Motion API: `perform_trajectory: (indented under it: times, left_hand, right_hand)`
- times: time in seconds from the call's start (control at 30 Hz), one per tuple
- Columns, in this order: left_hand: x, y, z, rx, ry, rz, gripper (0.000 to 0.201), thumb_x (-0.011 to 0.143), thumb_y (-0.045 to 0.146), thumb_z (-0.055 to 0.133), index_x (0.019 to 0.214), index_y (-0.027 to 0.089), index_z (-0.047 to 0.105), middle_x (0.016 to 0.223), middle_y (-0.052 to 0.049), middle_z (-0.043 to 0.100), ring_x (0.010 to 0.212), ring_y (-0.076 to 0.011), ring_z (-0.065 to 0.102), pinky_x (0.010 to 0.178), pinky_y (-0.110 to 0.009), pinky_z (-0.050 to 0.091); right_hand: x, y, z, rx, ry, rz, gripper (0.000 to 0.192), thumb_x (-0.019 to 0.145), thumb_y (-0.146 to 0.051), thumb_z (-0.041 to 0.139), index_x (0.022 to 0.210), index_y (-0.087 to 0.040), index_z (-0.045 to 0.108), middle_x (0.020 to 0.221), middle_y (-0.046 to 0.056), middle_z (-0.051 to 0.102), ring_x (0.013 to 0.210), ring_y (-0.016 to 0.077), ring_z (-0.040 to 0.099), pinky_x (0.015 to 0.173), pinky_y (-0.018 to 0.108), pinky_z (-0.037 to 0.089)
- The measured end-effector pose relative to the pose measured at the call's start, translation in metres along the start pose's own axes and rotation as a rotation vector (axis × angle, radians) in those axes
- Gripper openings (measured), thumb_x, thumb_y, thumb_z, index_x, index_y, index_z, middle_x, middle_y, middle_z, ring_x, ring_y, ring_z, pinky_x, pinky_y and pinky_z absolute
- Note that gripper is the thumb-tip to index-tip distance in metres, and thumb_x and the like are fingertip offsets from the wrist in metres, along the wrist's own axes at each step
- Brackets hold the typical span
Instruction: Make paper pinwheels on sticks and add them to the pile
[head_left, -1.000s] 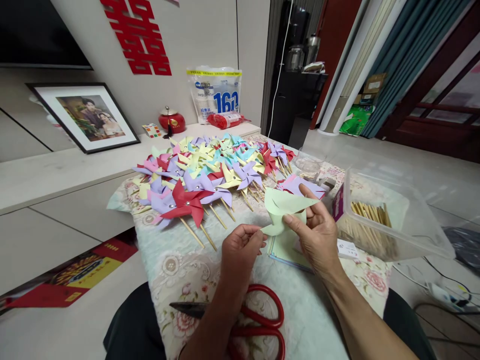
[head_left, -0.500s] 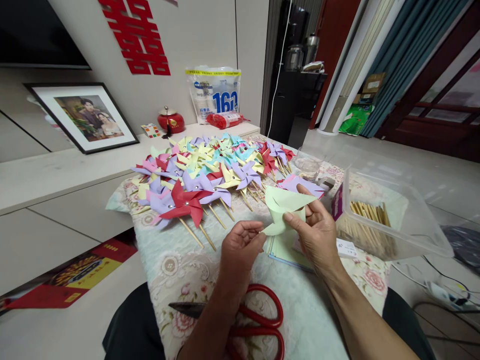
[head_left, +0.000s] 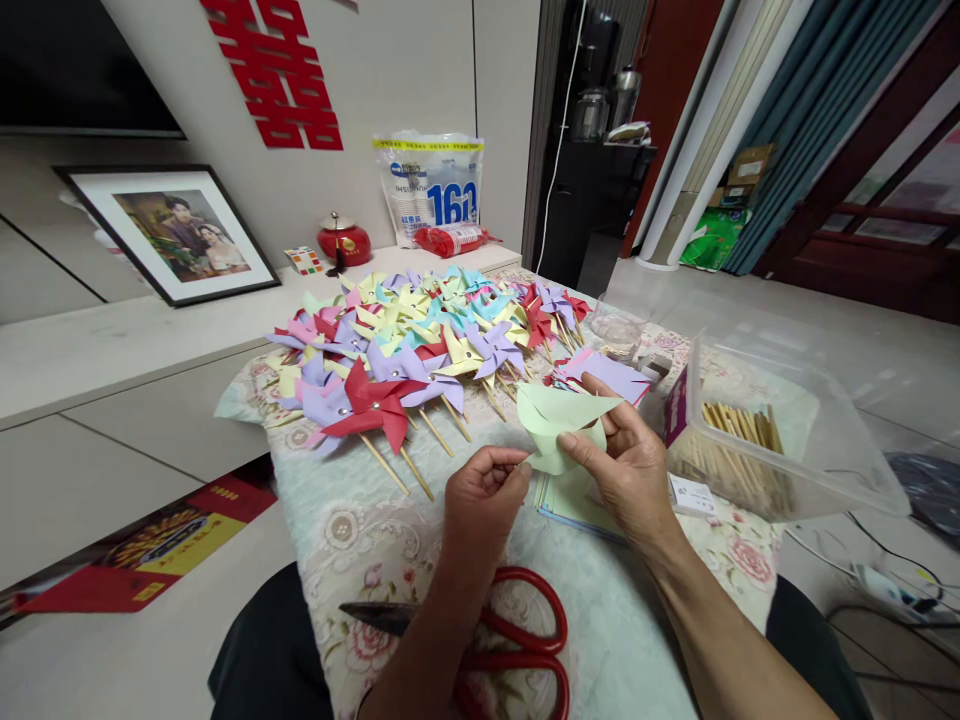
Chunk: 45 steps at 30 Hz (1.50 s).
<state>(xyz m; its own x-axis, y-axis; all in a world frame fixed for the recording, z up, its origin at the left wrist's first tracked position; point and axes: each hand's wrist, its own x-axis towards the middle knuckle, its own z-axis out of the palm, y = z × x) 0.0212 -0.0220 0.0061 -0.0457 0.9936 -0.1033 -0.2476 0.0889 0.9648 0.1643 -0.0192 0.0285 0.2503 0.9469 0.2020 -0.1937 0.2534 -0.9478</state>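
Floral-clothed table (head_left: 352,530) beside low white cabinet (head_left: 112,350), tiled floor (head_left: 750,300).

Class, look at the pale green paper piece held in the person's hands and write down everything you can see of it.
The pale green paper piece is thin, matte paper, partly folded, with curved flaps bending toward its middle and one pointed tip reaching right. It is held up above the flowered tablecloth, over a stack of similar green sheets. The right hand pinches its lower edge between thumb and fingers; the left hand meets its lower left corner with the fingertips. No stick or pin shows on it.
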Motion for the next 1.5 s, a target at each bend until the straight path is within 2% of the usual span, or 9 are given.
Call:
perform_trajectory:
  times: [0.3,0.47,0.63,0.77,1.03,1.5]
  left_hand:
    - [-0.0006,0.0003,0.0008,0.038,0.006,-0.004,0.013,0.066,0.026,0.078,0.069,0.018,0.069,0.052,0.003,0.061,0.048,-0.0094,0.049,0.049,-0.021,0.038]
    - [-0.0011,0.0020,0.0019,-0.004,-0.029,-0.019,0.015,0.064,0.025,0.078,0.068,0.018,0.065,0.051,0.004,0.060,0.047,-0.0089,0.050,0.049,-0.021,0.039]
    - [-0.0021,0.0044,0.0038,-0.087,-0.018,0.012,0.020,0.062,0.020,0.078,0.078,0.018,0.067,0.064,0.002,0.067,0.058,-0.0106,0.059,0.057,-0.022,0.046]
    - [-0.0019,0.0030,0.0033,-0.099,-0.027,0.046,0.019,0.063,0.018,0.078,0.079,0.018,0.067,0.070,0.000,0.069,0.065,-0.0125,0.063,0.065,-0.024,0.050]
    - [-0.0005,-0.0012,0.0023,-0.056,-0.013,0.061,0.018,0.063,0.016,0.076,0.079,0.018,0.068,0.068,0.002,0.062,0.060,-0.0099,0.054,0.058,-0.021,0.044]
    - [-0.0013,0.0020,0.0033,-0.002,-0.019,0.082,0.017,0.063,0.019,0.073,0.080,0.017,0.068,0.059,0.006,0.051,0.052,-0.0078,0.045,0.050,-0.019,0.037]
  right_hand:
    - [0.0019,0.0009,-0.0013,-0.014,0.025,0.008,0.076,0.070,-0.030,0.087,0.139,-0.022,0.058,0.118,0.009,0.075,0.114,0.0296,0.067,0.092,0.041,0.057]
    - [0.0033,0.0027,-0.0034,-0.030,0.015,0.007,0.073,0.071,-0.029,0.086,0.138,-0.023,0.059,0.125,0.008,0.073,0.116,0.0289,0.065,0.096,0.042,0.054]
    - [0.0034,0.0048,-0.0045,-0.025,-0.015,0.016,0.070,0.072,-0.030,0.086,0.137,-0.023,0.060,0.121,0.008,0.074,0.118,0.0290,0.064,0.095,0.040,0.054]
    - [0.0037,0.0041,-0.0033,-0.023,-0.024,0.018,0.069,0.072,-0.030,0.086,0.135,-0.023,0.061,0.123,0.008,0.074,0.119,0.0282,0.064,0.095,0.039,0.054]
    - [0.0033,0.0034,-0.0030,-0.001,-0.024,0.042,0.070,0.071,-0.029,0.086,0.135,-0.023,0.060,0.123,0.007,0.074,0.113,0.0275,0.067,0.091,0.038,0.056]
    - [0.0041,0.0063,-0.0053,-0.013,-0.030,0.033,0.069,0.073,-0.029,0.086,0.136,-0.023,0.059,0.125,0.007,0.073,0.117,0.0272,0.065,0.090,0.035,0.056]
